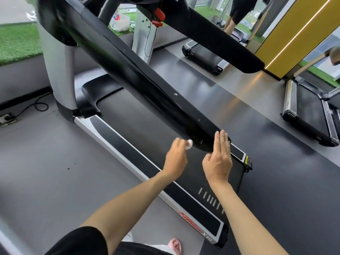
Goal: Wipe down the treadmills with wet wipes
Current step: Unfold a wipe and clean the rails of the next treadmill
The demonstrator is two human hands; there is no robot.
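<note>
Wiping under way: the left hand pinches a balled wet wipe at the near tip of the treadmill handrail. At its 3 o'clock the right hand, fingers straight, steadies the tip. The next stroke likely runs toward 11 o'clock.

The treadmill's handrail is gleaming glossy black. Its side rail is running silver around a matte black strip with red lettering, and the dark belt deck is carrying a row of short pale grey bars and a small yellow label. The wet wipe is showing white, the safety clip is standing out bright red, and the floor is lying plain grey. The turf is showing green, a wall panel is glowing yellow with one pale stripe, a slipper is showing pink, and a sleeve is showing black.
</note>
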